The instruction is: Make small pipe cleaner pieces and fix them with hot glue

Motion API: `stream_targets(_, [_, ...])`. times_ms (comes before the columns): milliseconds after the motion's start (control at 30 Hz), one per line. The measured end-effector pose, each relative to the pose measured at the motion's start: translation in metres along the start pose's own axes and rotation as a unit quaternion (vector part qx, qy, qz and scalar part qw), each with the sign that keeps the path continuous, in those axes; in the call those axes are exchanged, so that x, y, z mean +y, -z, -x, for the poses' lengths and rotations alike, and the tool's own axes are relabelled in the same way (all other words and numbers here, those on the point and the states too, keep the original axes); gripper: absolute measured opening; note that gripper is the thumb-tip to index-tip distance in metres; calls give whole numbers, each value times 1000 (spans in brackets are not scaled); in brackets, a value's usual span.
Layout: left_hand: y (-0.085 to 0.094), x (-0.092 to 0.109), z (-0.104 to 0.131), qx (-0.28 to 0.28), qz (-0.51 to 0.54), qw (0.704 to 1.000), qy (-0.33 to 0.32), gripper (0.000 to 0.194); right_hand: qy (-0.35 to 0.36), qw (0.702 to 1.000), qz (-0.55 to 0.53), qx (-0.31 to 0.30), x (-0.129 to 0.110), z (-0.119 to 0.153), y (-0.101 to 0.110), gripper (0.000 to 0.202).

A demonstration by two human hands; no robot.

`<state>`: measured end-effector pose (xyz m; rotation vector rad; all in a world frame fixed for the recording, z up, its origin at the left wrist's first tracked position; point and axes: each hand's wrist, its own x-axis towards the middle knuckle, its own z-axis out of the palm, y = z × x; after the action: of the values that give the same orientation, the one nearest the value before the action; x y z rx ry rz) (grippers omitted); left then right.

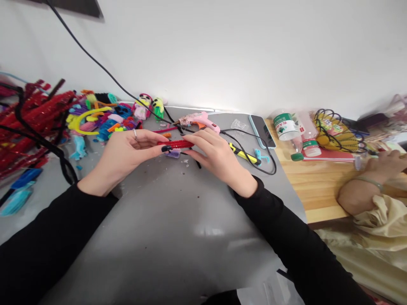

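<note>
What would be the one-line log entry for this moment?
left hand: holds red strip | right hand: holds same strip | behind: glue gun | right: phone | surface: grey table

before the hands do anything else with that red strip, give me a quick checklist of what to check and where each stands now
1. Red strip held at both ends: ok, the left hand pinches one end and the right hand the other.
2. Strip lifted off the grey table: cannot tell, it sits low over the surface.
3. Pink glue gun away from the fingers: ok, it lies just behind the right hand, not touching.
4. Black cord free of the right wrist: not ok, it loops close beside it.
5. Glue gun hot or cold: cannot tell.
6. Other person's arm away from the work: ok, it rests on the wooden table.
</note>
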<state>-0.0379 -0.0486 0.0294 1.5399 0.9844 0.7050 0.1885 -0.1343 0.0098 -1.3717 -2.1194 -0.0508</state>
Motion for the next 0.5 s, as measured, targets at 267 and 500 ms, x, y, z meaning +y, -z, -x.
stream_targets(267, [1,1,-2,-23,64,997,43,27,-3,999,-30,30,-1,2,-2,24])
stream_targets(500, [2,-2,-3,-48,78,995,47,29,-4,998,-40,39,-4,1,0,23])
